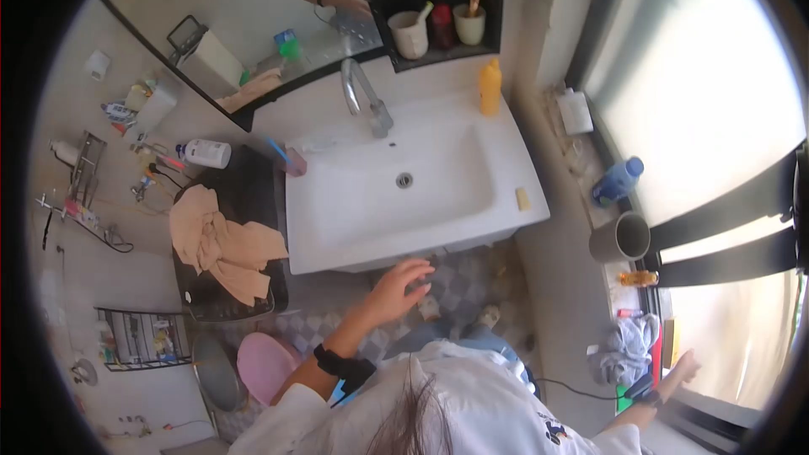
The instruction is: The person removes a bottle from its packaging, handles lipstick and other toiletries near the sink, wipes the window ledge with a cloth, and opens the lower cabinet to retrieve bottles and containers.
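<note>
My left hand (pixel 394 292) hovers just past the front edge of the white sink (pixel 337 254), fingers apart and holding nothing. Over at the right, my right hand (pixel 687 368) is by the window, near a bunched grey cloth (pixel 628 350) on the sill; its fingers look curled, and whether they hold anything is too small to tell. On the sink stand a yellow bottle (pixel 490 88) at the back right, a pink cup (pixel 295 162) with a blue brush at the left, and a small yellowish bar (pixel 523 199) on the right rim. The chrome faucet (pixel 379 118) rises behind the basin.
A peach cloth (pixel 215 236) lies on the black surface left of the sink. A grey cup (pixel 619 238) and blue bottle (pixel 618 182) stand on the window sill. A pink basin (pixel 266 365) is at lower left. Cups fill the black shelf (pixel 438 57) beside the mirror.
</note>
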`<action>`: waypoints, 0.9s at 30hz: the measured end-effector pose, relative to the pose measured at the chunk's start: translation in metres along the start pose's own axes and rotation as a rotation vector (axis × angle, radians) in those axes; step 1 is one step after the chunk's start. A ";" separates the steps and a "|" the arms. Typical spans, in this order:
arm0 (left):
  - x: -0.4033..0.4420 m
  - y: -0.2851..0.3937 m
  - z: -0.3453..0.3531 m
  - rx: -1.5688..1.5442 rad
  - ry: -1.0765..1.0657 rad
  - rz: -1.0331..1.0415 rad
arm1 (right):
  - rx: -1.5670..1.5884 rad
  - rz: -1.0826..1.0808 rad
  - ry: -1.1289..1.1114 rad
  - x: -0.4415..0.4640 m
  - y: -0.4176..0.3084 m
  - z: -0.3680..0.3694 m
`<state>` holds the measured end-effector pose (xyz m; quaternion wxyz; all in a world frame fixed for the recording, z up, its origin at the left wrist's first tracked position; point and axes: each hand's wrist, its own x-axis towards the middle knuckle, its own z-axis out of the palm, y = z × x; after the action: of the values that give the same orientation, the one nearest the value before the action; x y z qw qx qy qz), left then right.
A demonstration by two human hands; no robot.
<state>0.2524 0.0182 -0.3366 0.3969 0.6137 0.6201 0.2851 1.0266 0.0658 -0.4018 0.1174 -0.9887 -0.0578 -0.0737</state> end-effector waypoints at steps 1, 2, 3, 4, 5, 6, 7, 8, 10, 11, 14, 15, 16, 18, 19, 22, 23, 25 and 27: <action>-0.003 -0.006 -0.009 -0.035 0.017 -0.031 | 0.092 -0.080 0.168 -0.038 -0.022 -0.033; -0.007 -0.011 -0.019 -0.030 0.038 -0.015 | 0.206 -0.209 0.310 -0.061 -0.041 -0.050; -0.013 -0.015 -0.027 -0.043 0.053 -0.041 | 0.311 -0.336 0.457 -0.081 -0.057 -0.065; -0.018 -0.020 -0.034 -0.059 0.064 -0.067 | 0.551 -0.630 0.469 -0.106 -0.080 -0.083; -0.022 -0.026 -0.041 -0.059 0.072 -0.056 | 0.788 -0.923 0.476 -0.137 -0.107 -0.102; -0.024 -0.034 -0.049 -0.033 0.053 -0.048 | 0.911 -1.015 0.167 -0.181 -0.136 -0.125; -0.026 -0.041 -0.056 -0.005 0.032 -0.037 | 1.023 -1.092 -0.149 -0.229 -0.162 -0.151; -0.030 -0.045 -0.062 0.022 0.038 -0.018 | 0.906 -1.245 -0.270 -0.275 -0.182 -0.180; -0.040 -0.056 -0.074 0.082 0.011 0.015 | 0.693 -1.544 -0.401 -0.364 -0.216 -0.228; -0.045 -0.060 -0.080 0.122 -0.020 0.017 | 0.588 -1.690 -0.412 -0.398 -0.228 -0.246; -0.067 -0.070 -0.099 0.107 -0.041 -0.006 | 0.679 -1.872 -0.555 -0.461 -0.265 -0.264; -0.077 -0.074 -0.103 0.062 -0.054 -0.060 | 0.675 -1.918 -0.581 -0.478 -0.277 -0.272; -0.090 -0.081 -0.106 0.064 -0.059 -0.059 | 0.664 -1.958 -0.616 -0.493 -0.288 -0.278; -0.108 -0.097 -0.113 0.026 0.045 -0.098 | 0.658 -1.988 -0.586 -0.520 -0.319 -0.284; -0.119 -0.104 -0.115 0.027 0.037 -0.097 | 0.659 -2.015 -0.553 -0.533 -0.334 -0.288; -0.142 -0.120 -0.122 0.032 0.160 -0.165 | 0.660 -2.024 -0.531 -0.568 -0.389 -0.295; -0.149 -0.122 -0.122 0.038 0.216 -0.215 | 0.695 -2.021 -0.509 -0.578 -0.412 -0.294; -0.159 -0.124 -0.120 0.043 0.271 -0.270 | 0.828 -1.950 -0.501 -0.603 -0.458 -0.286; -0.161 -0.123 -0.118 0.029 0.394 -0.271 | 0.922 -1.882 -0.512 -0.627 -0.500 -0.276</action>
<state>0.0762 -0.1354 -0.3558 0.2938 0.4632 0.7663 0.3345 0.3084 0.4215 -0.1247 0.3593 -0.3938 -0.8398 0.1034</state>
